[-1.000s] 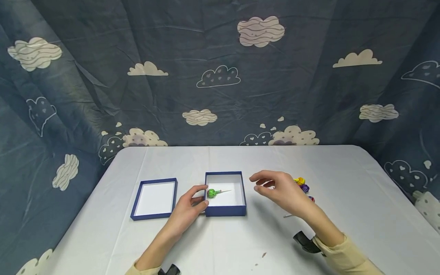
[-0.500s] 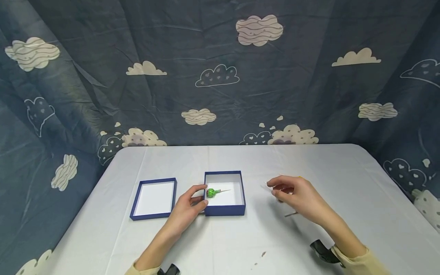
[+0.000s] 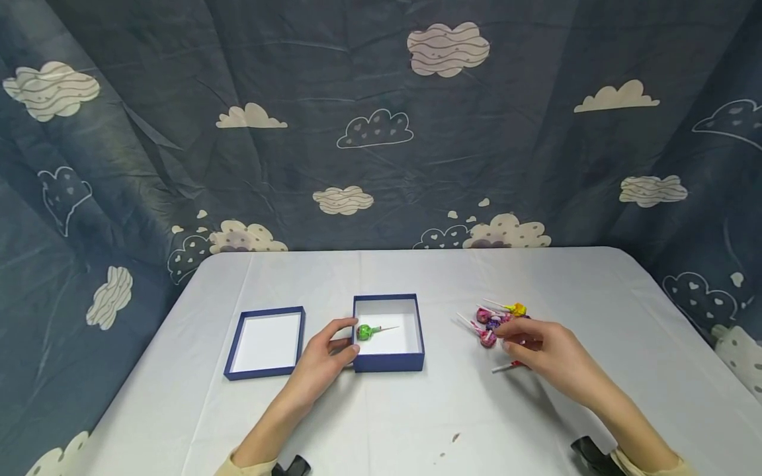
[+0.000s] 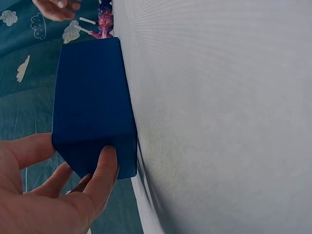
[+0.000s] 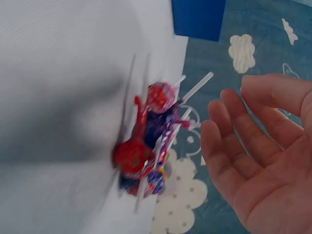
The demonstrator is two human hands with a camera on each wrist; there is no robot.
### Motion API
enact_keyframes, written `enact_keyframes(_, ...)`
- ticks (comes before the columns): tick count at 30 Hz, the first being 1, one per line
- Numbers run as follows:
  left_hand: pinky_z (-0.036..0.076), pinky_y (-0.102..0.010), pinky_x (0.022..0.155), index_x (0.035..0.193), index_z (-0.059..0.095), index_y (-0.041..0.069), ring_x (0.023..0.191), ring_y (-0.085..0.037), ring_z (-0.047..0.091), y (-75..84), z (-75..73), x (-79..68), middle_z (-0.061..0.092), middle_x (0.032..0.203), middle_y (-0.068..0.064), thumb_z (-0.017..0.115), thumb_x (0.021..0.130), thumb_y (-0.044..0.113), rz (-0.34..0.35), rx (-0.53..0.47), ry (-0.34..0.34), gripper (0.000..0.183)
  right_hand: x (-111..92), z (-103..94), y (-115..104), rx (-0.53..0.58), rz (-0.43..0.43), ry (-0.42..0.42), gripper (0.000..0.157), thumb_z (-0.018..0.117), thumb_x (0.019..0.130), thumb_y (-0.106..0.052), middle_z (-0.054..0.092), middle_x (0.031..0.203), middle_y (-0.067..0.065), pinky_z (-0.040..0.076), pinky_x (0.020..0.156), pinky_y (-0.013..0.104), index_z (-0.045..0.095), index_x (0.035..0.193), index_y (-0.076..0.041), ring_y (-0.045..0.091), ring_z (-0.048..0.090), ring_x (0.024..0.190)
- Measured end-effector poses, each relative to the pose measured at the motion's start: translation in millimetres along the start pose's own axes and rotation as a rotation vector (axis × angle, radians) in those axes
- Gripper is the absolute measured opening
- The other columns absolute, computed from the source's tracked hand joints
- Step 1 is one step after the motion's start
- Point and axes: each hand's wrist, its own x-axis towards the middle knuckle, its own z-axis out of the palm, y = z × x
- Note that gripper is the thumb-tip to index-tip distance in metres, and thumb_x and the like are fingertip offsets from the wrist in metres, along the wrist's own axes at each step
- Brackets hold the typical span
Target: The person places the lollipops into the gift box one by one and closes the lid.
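My left hand [image 3: 324, 357] touches the left side of an open blue box [image 3: 389, 363] with fingertips and thumb. In the left wrist view, a finger meets the top edge of the box and the thumb presses its side. Inside the white interior lies a lollipop in a green wrapper [image 3: 364, 332]. My right hand [image 3: 550, 350] is above the right part of the table, holding nothing, its fingers loosely bent. Just beside it lies a pile of wrapped lollipops; a pink one [image 3: 487, 338], a yellow one [image 3: 518, 309] and a red one [image 5: 131, 158] show. The hand partly covers the pile.
A blue-rimmed box lid [image 3: 264, 342] lies white inside up, left of the box. The white-covered table [image 3: 369, 423] has small dark specks [image 3: 456, 437] near the front. Behind it hangs a dark blue curtain [image 3: 286, 178] with cloud prints.
My right hand has moved from beside the box rightward to the lollipop pile, uncovering more of it. The left hand has stayed at the box, with the green lollipop lying still inside.
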Motion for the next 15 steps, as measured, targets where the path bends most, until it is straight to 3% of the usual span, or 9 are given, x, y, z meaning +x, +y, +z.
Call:
enact_keyframes(8,0.049,-0.046,0.094,0.138,0.054,0.010,0.122,-0.033,0.055,-0.4,-0.7,0.6,0.046,0.145,-0.016,0.065,0.092,0.010,-0.007,0.002,-0.002,0.047,-7.9,-4.0,16.9,-0.041,0.052,0.008,0.020,0.072,0.090,-0.009,0.068,0.108,0.008,0.054,0.071,0.025,0.073,0.109,-0.009,0.022,0.063,0.091)
enact_keyframes(15,0.048,-0.046,0.095,0.138,0.054,0.011,0.122,-0.031,0.055,-0.7,-1.3,1.3,0.046,0.145,-0.013,0.064,0.092,0.012,-0.011,0.026,-0.018,0.047,-12.6,-6.9,34.5,-0.101,0.045,-0.002,0.018,0.071,0.087,-0.006,0.070,0.103,0.004,0.053,0.072,0.027,0.074,0.105,-0.012,0.020,0.063,0.091)
